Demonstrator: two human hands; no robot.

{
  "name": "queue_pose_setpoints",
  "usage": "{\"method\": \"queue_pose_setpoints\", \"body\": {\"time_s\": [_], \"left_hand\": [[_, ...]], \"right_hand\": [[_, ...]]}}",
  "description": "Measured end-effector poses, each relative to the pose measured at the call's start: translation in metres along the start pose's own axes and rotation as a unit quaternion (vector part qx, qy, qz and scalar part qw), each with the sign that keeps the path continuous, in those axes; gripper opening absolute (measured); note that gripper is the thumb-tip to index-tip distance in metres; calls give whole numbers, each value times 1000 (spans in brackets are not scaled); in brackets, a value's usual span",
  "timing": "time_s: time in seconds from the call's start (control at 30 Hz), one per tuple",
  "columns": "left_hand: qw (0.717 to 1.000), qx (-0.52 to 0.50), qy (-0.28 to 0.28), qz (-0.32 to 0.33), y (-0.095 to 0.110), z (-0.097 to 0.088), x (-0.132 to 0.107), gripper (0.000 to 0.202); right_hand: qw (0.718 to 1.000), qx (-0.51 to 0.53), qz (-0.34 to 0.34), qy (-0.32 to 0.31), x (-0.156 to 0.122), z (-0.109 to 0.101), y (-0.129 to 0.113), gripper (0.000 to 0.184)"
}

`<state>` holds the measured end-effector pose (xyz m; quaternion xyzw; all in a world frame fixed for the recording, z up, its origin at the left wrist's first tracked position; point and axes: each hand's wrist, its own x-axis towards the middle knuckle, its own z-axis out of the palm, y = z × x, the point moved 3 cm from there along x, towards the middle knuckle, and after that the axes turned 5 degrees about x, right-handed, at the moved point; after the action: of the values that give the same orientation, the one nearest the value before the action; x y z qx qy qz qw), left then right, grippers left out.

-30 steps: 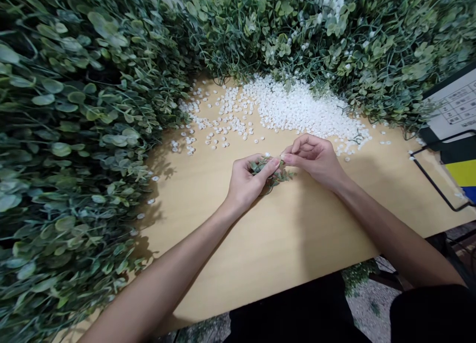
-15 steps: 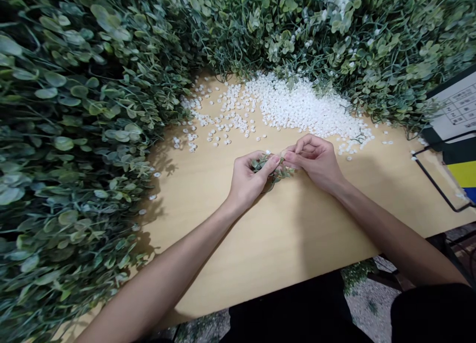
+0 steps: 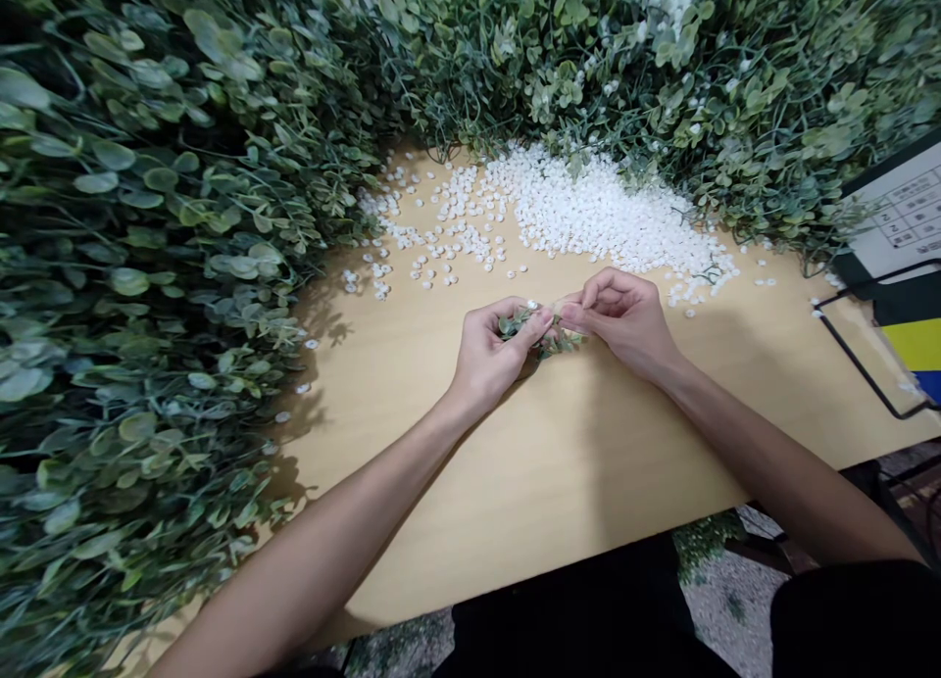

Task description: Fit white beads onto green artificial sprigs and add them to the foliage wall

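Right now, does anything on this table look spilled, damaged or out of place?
Small white pieces lie loose on the wooden table, heaped near the back foliage with strays scattered left, some under the leaves; no container holds them. Otherwise nothing odd: left hand and right hand pinch a leafy sprig.

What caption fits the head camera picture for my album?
Left hand and right hand hold a small leafy sprig above a wooden table, near a heap of white beads.
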<state>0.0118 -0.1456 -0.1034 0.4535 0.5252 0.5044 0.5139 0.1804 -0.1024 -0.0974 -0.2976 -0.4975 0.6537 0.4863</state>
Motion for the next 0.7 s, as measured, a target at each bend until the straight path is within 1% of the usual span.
{"method": "queue_pose_setpoints", "body": {"time_s": [0.2, 0.33, 0.43, 0.57, 0.7], "left_hand": [[1000, -6, -13, 5, 0, 0, 1, 35], [1000, -17, -7, 1, 1, 2, 1, 35], [999, -53, -3, -4, 1, 3, 1, 33], [996, -82, 0, -14, -1, 4, 1, 30], [999, -50, 5, -11, 0, 3, 0, 33]], "right_hand": [[999, -31, -10, -9, 0, 1, -3, 46], [1000, -15, -18, 20, 2, 0, -4, 47], [999, -3, -17, 37, 2, 0, -4, 46], [1000, -15, -12, 20, 1, 0, -5, 42], [999, -44, -23, 15, 0, -1, -8, 46]]}}
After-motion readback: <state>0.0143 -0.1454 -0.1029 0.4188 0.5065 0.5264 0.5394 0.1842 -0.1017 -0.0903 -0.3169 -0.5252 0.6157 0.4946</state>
